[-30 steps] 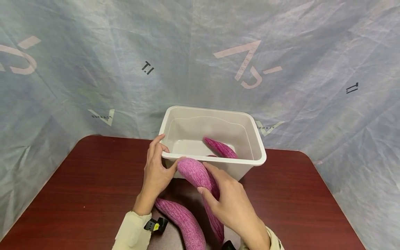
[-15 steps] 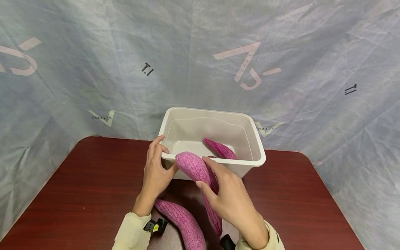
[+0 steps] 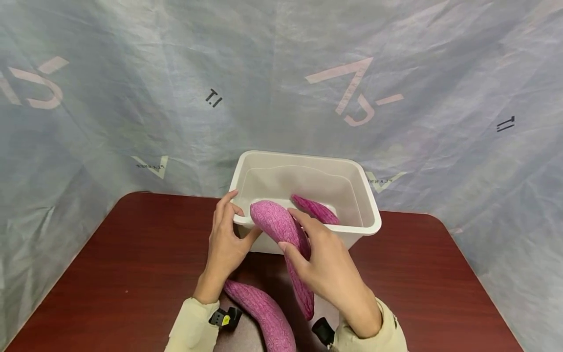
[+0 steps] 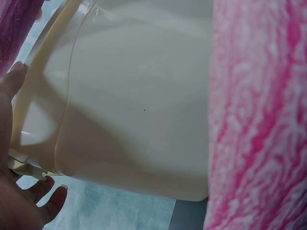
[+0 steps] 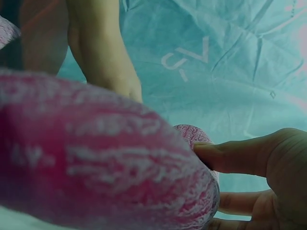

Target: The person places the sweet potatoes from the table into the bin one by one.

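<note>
My right hand grips a long, curved pink-purple vegetable with veined skin. Its thick upper end overlaps the front rim of an off-white plastic bin, while the thin end hangs towards me. In the right wrist view the thumb and fingers of my right hand hold the vegetable from the side. My left hand holds the bin's front left corner, fingers over the rim and thumb near the front. A similar vegetable lies inside the bin. Another rests on the table below my left wrist.
A dark red wooden table carries everything. Grey-blue sheeting with printed letters hangs behind the bin and along both sides. A black wrist device is strapped on my left wrist, and another on my right.
My right hand has raised the vegetable and moved it forward, so its thick end has come up over the bin's front rim. The left hand keeps its hold on the bin corner.
</note>
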`<control>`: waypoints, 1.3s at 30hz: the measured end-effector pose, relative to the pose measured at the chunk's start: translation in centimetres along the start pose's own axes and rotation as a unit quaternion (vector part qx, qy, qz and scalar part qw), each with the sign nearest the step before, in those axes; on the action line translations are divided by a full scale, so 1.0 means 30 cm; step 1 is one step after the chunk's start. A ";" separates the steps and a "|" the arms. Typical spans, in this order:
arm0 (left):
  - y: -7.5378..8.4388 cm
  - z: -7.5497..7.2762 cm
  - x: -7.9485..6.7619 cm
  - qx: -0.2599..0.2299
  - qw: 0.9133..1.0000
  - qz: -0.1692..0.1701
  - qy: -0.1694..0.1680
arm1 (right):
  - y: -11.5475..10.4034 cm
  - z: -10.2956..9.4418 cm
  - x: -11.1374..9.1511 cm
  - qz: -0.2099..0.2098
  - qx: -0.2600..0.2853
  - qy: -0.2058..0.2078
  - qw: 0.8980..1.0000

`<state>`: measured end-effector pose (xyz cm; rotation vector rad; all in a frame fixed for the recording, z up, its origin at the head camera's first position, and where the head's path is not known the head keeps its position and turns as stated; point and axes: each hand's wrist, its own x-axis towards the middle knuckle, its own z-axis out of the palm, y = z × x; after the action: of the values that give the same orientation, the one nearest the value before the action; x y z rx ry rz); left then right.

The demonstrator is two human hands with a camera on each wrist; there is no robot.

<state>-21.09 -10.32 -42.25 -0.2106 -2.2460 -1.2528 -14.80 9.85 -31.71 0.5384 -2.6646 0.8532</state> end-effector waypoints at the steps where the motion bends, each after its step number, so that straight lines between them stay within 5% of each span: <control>1: 0.002 0.002 0.000 -0.001 1.000 0.000 0.000 | -0.001 -0.004 0.005 -0.001 0.001 0.001 1.000; 15: 0.007 0.000 0.003 -0.005 1.000 0.003 0.002 | -0.016 -0.022 0.082 -0.036 -0.001 0.028 0.999; 39: 0.018 0.002 0.002 -0.002 1.000 -0.011 -0.002 | -0.054 -0.100 0.243 -0.004 0.001 -0.032 0.999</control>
<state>-20.95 -9.98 -41.86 -0.1910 -2.2550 -1.2705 -20.09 8.53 -25.80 0.5870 -2.7166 0.8507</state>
